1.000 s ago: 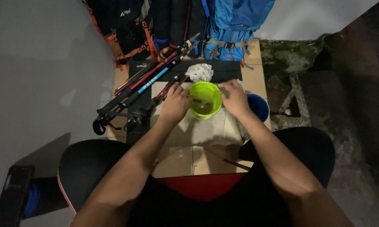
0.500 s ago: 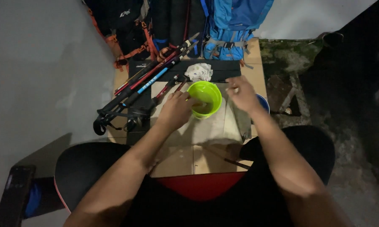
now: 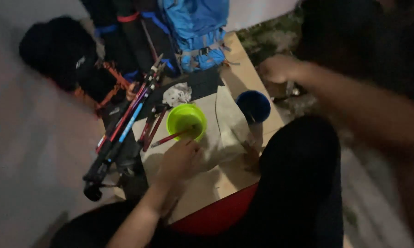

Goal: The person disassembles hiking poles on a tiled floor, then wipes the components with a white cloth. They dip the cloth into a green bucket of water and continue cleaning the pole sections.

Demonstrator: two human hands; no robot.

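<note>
Poles (image 3: pixel 124 124) lie bundled along the bench's left edge, red, blue and black shafts slanting up toward dark bags and a blue backpack (image 3: pixel 195 27) at the far edge. Just right of them the left hand (image 3: pixel 179 160) rests on the bench (image 3: pixel 230 179), fingers seemingly pinched round a thin red stick (image 3: pixel 170 138) whose far end dips into the lime-green bowl (image 3: pixel 186 121). That bowl looks like light plastic, stiff but easy to tip; its rim would be the place to steady it, and the stick is slim enough to need a fingertip pinch. A crumpled white cloth (image 3: pixel 177 95) lies just beyond the bowl. Near the right edge stands a dark blue cup (image 3: pixel 254 106). The right hand (image 3: pixel 276 69) hangs blurred past the far right corner; whether it holds anything I cannot tell. Bowl contents are too dim to make out.
</note>
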